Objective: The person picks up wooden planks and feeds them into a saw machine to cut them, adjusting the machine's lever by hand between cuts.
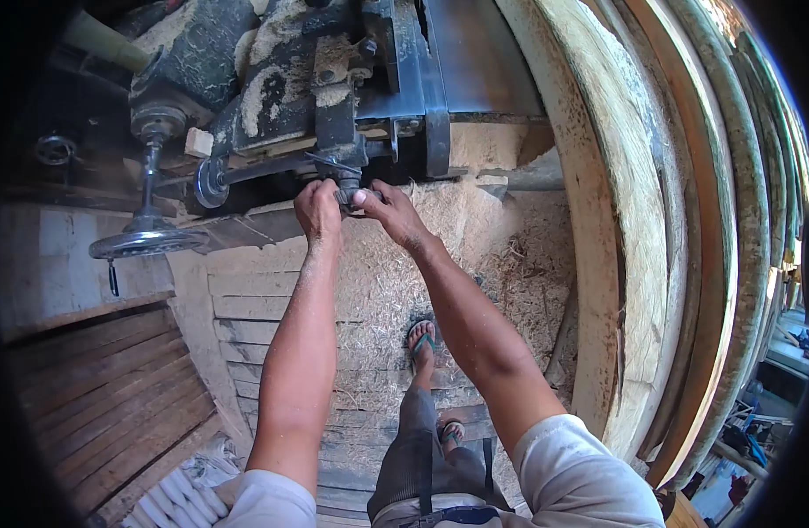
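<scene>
Both arms reach forward to a sawdust-covered woodworking machine point(281, 84). My left hand point(319, 211) is closed at the left side of a dark metal fitting point(348, 187) at the machine's front edge. From the right, my right hand point(394, 214) closes on the same fitting, its thumb toward me. The fingers curl behind it, so their exact grip is hidden. Just above the hands, a thin dark rod point(332, 163) crosses the fitting. A dark horizontal shaft point(268, 167) runs to the left from there.
A metal handwheel point(149, 242) with a crank handle stands at the left. A small wood block point(198, 143) sits on the machine. Long timber slabs point(638, 229) rise along the right. Sawdust and shavings point(378, 299) cover the plank floor around my sandalled feet point(420, 339).
</scene>
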A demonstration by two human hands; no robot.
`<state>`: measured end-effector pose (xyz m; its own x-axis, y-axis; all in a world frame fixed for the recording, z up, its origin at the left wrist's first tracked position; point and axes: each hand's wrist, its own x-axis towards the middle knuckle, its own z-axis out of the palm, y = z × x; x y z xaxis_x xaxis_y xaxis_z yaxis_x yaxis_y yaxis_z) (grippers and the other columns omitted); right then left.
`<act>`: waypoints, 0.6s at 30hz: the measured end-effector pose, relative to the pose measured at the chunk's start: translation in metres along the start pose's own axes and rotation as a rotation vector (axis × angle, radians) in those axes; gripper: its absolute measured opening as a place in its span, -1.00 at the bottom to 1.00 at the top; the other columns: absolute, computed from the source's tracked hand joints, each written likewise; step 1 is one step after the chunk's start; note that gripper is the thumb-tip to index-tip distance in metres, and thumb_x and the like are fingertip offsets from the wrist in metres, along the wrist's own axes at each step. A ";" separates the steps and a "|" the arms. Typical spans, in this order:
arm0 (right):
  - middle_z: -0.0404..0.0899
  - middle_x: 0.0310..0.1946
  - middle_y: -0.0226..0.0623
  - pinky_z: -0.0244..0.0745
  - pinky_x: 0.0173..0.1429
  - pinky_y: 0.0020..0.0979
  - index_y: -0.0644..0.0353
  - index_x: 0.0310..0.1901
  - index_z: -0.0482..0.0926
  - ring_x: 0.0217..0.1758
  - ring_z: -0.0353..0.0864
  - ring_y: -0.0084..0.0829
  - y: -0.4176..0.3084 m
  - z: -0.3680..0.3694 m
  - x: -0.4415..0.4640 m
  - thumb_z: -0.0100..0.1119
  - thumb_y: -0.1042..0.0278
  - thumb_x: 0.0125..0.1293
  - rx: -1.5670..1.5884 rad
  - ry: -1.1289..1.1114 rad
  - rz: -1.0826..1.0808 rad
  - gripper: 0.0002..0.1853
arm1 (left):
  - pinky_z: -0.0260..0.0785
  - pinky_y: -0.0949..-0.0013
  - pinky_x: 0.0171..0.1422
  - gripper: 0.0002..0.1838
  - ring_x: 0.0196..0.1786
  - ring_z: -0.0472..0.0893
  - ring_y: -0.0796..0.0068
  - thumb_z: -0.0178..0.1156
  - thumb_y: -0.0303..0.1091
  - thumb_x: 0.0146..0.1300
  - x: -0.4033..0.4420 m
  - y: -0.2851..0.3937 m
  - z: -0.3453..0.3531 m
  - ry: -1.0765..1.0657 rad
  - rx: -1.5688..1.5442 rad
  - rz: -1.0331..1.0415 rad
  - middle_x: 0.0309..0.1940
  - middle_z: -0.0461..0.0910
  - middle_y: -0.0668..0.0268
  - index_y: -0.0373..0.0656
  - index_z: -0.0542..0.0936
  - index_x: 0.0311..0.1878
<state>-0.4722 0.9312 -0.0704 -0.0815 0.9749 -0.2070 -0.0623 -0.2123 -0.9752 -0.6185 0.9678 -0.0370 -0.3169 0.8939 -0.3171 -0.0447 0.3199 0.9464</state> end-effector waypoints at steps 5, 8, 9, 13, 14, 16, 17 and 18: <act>0.70 -0.13 -0.10 0.50 0.16 -0.28 0.37 0.02 0.63 -0.01 0.64 -0.29 0.003 -0.004 0.005 0.34 -0.46 0.18 -0.012 -0.039 -0.008 -0.15 | 0.34 0.35 0.01 -0.52 -0.18 0.48 0.50 0.22 0.07 0.43 -0.039 -0.010 -0.005 0.000 -0.223 0.131 -0.26 0.55 0.30 -0.27 0.52 -0.23; 0.66 -0.08 -0.13 0.53 0.20 -0.27 0.35 0.07 0.61 0.04 0.67 -0.26 -0.003 0.004 -0.003 0.32 -0.50 0.18 0.125 -0.033 0.014 -0.12 | 0.32 0.32 0.13 -0.47 -0.07 0.47 0.45 0.18 0.13 0.45 -0.109 -0.087 -0.034 0.192 -0.002 0.043 -0.18 0.52 0.27 -0.27 0.49 -0.08; 0.64 -0.06 -0.13 0.55 0.22 -0.22 0.35 0.09 0.59 0.06 0.67 -0.24 -0.006 0.006 -0.006 0.31 -0.52 0.18 0.110 -0.022 0.028 -0.09 | 0.31 0.29 0.15 -0.51 -0.08 0.46 0.40 0.23 0.06 0.44 -0.152 -0.115 -0.047 0.099 0.017 0.003 -0.23 0.48 0.27 -0.29 0.49 -0.11; 0.54 0.08 -0.04 0.58 0.25 -0.09 0.42 0.24 0.45 0.10 0.68 -0.12 -0.006 0.006 -0.011 0.28 -0.59 0.15 0.053 -0.005 0.005 0.06 | 0.37 0.43 0.07 -0.62 -0.12 0.50 0.58 0.32 -0.07 0.39 -0.315 -0.259 -0.124 -0.214 0.120 -0.303 -0.24 0.57 0.39 -0.24 0.56 -0.10; 0.50 0.13 -0.03 0.61 0.23 -0.12 0.41 0.28 0.42 0.09 0.70 -0.11 -0.005 0.006 -0.012 0.26 -0.59 0.16 0.041 -0.006 -0.001 0.08 | 0.34 0.47 -0.06 -0.67 -0.22 0.45 0.64 0.31 -0.08 0.40 -0.357 -0.260 -0.142 -0.196 0.082 -0.451 -0.32 0.51 0.45 -0.19 0.56 -0.11; 0.48 0.17 -0.04 0.63 0.20 -0.15 0.41 0.32 0.40 0.07 0.71 -0.12 -0.007 0.009 -0.017 0.25 -0.58 0.18 0.039 0.016 -0.007 0.08 | 0.22 0.46 -0.23 -0.69 -0.32 0.37 0.72 0.34 -0.02 0.36 -0.423 -0.325 -0.194 -0.092 0.084 -0.664 -0.37 0.44 0.54 -0.05 0.59 -0.08; 0.47 0.18 -0.04 0.63 0.20 -0.15 0.41 0.33 0.39 0.06 0.72 -0.12 -0.007 0.010 -0.017 0.25 -0.58 0.18 0.041 0.014 -0.006 0.08 | 0.24 0.44 -0.22 -0.69 -0.32 0.38 0.70 0.34 -0.02 0.34 -0.449 -0.337 -0.216 -0.041 0.084 -0.724 -0.37 0.44 0.55 -0.02 0.59 -0.08; 0.47 0.18 -0.04 0.63 0.19 -0.16 0.41 0.33 0.38 0.05 0.72 -0.12 -0.006 0.010 -0.016 0.24 -0.58 0.19 0.043 0.012 -0.006 0.08 | 0.25 0.42 -0.22 -0.69 -0.31 0.39 0.69 0.35 -0.01 0.33 -0.466 -0.341 -0.234 0.010 0.086 -0.784 -0.36 0.44 0.56 0.00 0.59 -0.09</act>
<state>-0.4807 0.9161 -0.0602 -0.0688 0.9768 -0.2028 -0.1055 -0.2093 -0.9722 -0.6769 0.3689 -0.1978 -0.2317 0.3952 -0.8889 -0.1856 0.8790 0.4392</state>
